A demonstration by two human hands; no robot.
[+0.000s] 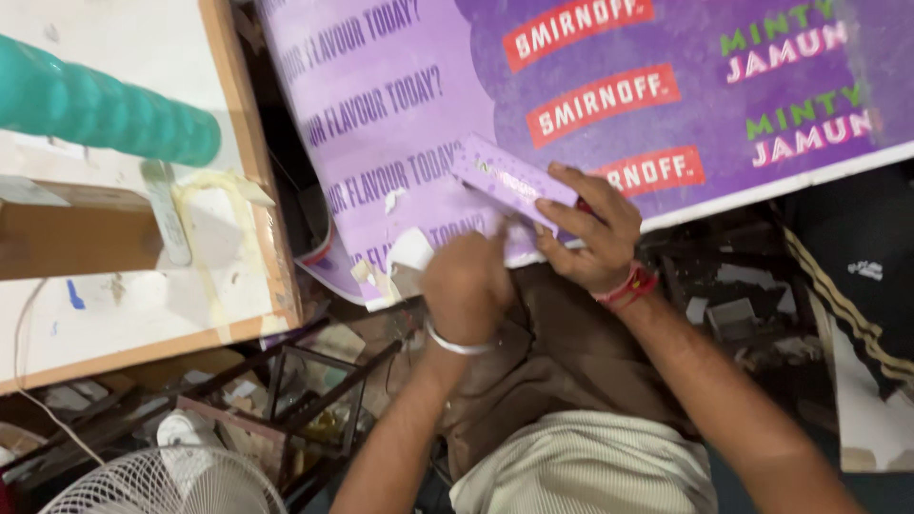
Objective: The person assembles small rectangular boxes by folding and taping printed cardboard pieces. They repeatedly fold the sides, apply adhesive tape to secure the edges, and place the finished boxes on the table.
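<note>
Pinching the purple strip (509,181) firmly in the right hand (590,238), the closed left hand (466,281) should peel slowly along the purple sheet (400,124).

Silver bangle (457,345); red wrist thread (630,286)

A narrow purple strip (509,179), printed like the sheet under it, tilts from eleven o'clock down to four o'clock, pinched at its lower end. It lies across the big purple printed sheet (400,124), whose torn white lower edge curls at six o'clock.
</note>
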